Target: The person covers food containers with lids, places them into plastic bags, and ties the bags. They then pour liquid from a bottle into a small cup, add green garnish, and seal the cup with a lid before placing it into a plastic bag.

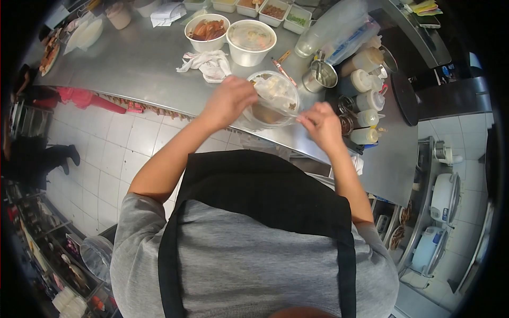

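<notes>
I counted two white bowls [207,32] [251,41], one clear bowl [275,98], four small tubs [273,11], one metal cup [321,75] and one rag [210,64] on the table [140,63].

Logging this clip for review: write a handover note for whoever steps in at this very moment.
Left hand: grips the left rim of the clear container on the steel counter.
Right hand: pinches a thin clear piece lying across its top; lid or film, cannot tell.
Done: food is in the container; two white bowls stand behind it.
Left: the clear piece does not look seated on the rim yet.
</notes>
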`<state>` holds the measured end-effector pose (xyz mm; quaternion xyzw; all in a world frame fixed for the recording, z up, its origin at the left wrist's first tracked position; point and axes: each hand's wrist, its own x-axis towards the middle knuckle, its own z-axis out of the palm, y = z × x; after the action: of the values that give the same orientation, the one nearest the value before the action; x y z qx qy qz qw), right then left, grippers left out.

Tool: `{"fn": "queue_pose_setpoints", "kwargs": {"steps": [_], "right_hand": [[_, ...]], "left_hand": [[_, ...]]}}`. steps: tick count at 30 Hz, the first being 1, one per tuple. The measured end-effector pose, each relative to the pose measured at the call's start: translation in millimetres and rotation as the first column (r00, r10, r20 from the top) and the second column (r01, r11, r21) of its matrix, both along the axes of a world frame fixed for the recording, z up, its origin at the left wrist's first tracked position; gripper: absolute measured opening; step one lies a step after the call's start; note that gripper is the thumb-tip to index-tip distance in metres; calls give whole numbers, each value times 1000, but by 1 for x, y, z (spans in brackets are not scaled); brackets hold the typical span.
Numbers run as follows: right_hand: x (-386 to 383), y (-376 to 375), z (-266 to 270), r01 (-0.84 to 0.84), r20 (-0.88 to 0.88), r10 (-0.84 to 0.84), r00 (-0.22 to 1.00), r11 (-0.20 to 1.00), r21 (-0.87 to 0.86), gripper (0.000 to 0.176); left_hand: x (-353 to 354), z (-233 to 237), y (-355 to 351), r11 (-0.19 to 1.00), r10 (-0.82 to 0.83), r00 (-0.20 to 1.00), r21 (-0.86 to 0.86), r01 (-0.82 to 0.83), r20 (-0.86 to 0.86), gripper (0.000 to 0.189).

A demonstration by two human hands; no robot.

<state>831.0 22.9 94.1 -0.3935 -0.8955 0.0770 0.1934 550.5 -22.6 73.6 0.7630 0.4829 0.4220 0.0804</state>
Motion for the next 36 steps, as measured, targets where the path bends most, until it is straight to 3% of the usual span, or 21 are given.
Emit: {"fn": "queue_pose_setpoints", "kwargs": {"steps": [1,2,4,6,7,8,10,11,12,13,15,16,18,19,22,25,29,31,36], "right_hand": [[-1,11,15,-91,-78,87,993,995,-47,15],[-4,23,23,-199,-217,176,960,975,-93,13],[-12,45,39,-386,-491,186,851,856,-344,11],[-13,63,60,-409,-462,46,886,551,-728,11],[-15,69,67,-348,-320,152,935,564,-749,16],[-14,75,69,-225,-60,240,969,752,-620,16],[-6,89,68,-105,464,178,868,978,-178,18],[2,98,69,-185,414,229,881,972,-144,18],[2,99,79,-244,399,260,879,965,-91,16],[5,92,94,-297,383,291,876,954,-45,15],[6,72,125,-351,377,334,864,936,-26,13],[4,68,134,-419,344,374,861,906,64,12],[1,63,145,-524,285,454,844,813,253,12],[3,64,149,-522,265,466,844,827,210,12],[10,75,152,-509,228,478,848,854,104,12],[26,89,134,-460,236,437,868,886,50,15],[39,99,137,-371,143,368,919,929,-5,20],[45,101,145,-384,63,381,922,923,35,21],[46,112,144,-426,223,371,901,854,299,19]], "left_hand": [[-1,4,12,1000,13,996,5,-14,91,11],[-2,10,23,993,-49,969,-96,74,242,11],[-4,45,42,928,-115,837,-242,282,534,13],[-6,80,55,887,-258,785,-184,423,563,11],[-7,94,57,858,-325,752,-155,489,573,10],[-8,105,56,832,-343,801,-237,502,490,10],[-9,119,43,768,-390,866,-408,494,314,10],[-9,127,36,807,-414,910,-449,382,30,11],[-9,133,29,852,-406,877,-454,262,-256,12],[-11,135,24,891,-377,769,-431,147,-517,13],[-25,120,29,969,-212,616,-246,30,-758,16],[-27,118,32,990,-114,517,-139,-10,-848,19],[-25,129,39,997,-45,430,-12,78,-902,19],[-23,134,41,991,-5,390,48,126,-921,20],[-27,135,58,988,-74,415,-11,153,-907,17],[-40,148,55,996,-34,394,-1,85,-919,12],[-53,153,35,990,19,636,103,96,-771,20],[-48,159,24,992,73,652,124,32,-754,19],[-37,169,25,978,130,657,204,37,-743,17]]}}
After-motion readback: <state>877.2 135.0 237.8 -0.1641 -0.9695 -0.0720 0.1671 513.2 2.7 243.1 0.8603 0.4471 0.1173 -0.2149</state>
